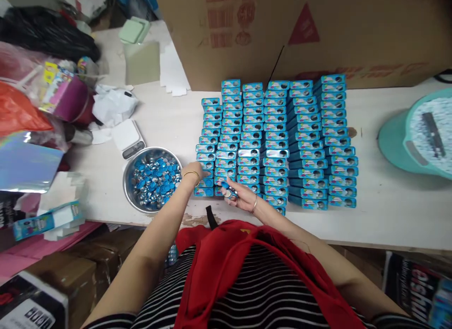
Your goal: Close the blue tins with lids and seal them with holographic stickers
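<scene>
Several columns of narrow blue boxes [275,162] stand packed on the table, most with a dark round hole in the end facing up. Two at the near end of the leftmost column, such as this blue box [204,192], show blue where the others are dark. My left hand [192,171] is closed, its fingertips down on a box in that column; whatever they pinch is hidden. Palm up, my right hand [243,198] holds several small blue and silver caps [230,193] just above the near boxes. A steel bowl [126,190] of similar caps sits left of my left hand.
A large cardboard carton [296,32] stands behind the boxes. Beyond the bowl is a small white scale [129,138]. A teal tub [395,135] with white material is at the right. Bags and packaging crowd the left, including a black bag [45,34].
</scene>
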Available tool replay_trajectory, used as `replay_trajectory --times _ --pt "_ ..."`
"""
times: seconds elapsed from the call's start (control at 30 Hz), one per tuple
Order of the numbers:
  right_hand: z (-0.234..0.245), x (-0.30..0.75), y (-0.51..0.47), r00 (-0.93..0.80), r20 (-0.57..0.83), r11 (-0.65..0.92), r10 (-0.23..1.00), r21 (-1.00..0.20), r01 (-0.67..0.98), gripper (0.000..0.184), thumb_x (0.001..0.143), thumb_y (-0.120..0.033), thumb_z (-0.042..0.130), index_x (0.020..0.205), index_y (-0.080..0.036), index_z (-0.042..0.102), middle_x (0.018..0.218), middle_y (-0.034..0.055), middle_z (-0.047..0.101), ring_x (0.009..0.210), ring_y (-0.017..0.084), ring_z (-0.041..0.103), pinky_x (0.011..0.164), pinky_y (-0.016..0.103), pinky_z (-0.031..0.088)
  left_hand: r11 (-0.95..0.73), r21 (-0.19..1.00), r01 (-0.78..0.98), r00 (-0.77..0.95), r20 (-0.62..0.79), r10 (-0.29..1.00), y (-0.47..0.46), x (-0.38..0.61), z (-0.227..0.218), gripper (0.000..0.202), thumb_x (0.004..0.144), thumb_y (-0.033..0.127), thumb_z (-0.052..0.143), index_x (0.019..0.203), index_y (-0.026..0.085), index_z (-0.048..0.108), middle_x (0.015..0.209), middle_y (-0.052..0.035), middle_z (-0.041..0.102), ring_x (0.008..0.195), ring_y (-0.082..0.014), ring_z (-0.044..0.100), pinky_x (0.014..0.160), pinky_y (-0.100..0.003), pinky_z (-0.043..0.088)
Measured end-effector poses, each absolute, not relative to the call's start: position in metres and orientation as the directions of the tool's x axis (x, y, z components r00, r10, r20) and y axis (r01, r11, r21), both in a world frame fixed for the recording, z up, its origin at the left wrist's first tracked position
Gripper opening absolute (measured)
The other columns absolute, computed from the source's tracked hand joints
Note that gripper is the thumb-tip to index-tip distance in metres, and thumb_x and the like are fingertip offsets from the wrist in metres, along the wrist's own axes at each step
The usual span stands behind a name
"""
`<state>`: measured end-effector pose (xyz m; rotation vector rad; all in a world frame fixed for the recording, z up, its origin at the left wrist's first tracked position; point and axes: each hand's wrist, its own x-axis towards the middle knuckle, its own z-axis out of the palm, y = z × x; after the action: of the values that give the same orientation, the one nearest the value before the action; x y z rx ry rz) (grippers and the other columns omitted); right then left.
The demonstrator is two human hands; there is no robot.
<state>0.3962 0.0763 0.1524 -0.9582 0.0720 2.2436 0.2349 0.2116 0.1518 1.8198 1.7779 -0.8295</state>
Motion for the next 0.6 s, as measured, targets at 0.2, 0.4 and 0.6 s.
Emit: replay_trajectory --times 0.2,0.4,0.6 --pt "0.155 0.397 0.077 -0.475 -0.666 -0.754 0.576 -0.208 -0.623 0.032 0.089 -0.049 0.059 0.091 -0.018 0.058 0.063 -0.0025 0.06 0.042 0.008 0.053 0.031 0.015 0.033 -0.118 0.571 0.813 0.43 -0.451 0.782 0.168 0.234 0.173 0.023 0.079 0.031 0.063 0.099 0.019 0.065 0.094 -0.0065 0.067 0.089 -0.0192 0.062 0.083 -0.03 0.048" --pt "0.156 0.393 0.082 -0.472 -0.686 -0.77 0.553 -0.205 -0.604 0.031 0.091 -0.047 0.056 0.087 -0.016 0.058 0.061 -0.0027 0.058 0.04 0.008 0.052 0.031 0.016 0.032 -0.044 0.806 0.59 0.461 -0.292 0.838 0.142 0.243 0.173 0.004 0.076 0.021 0.06 0.075 0.017 0.06 0.082 -0.0024 0.061 0.083 -0.0155 0.057 0.081 -0.028 0.046" --pt "0.157 0.398 0.086 -0.43 -0.644 -0.678 0.633 -0.192 -0.71 0.018 0.09 -0.031 0.057 0.092 -0.014 0.062 0.071 0.0012 0.063 0.052 0.009 0.058 0.041 0.017 0.04 0.159 0.429 0.889 0.055 -0.444 0.894 0.195 0.235 0.155 0.013 0.078 0.029 0.061 0.084 0.018 0.061 0.076 -0.0032 0.065 0.072 -0.0169 0.06 0.069 -0.027 0.045"
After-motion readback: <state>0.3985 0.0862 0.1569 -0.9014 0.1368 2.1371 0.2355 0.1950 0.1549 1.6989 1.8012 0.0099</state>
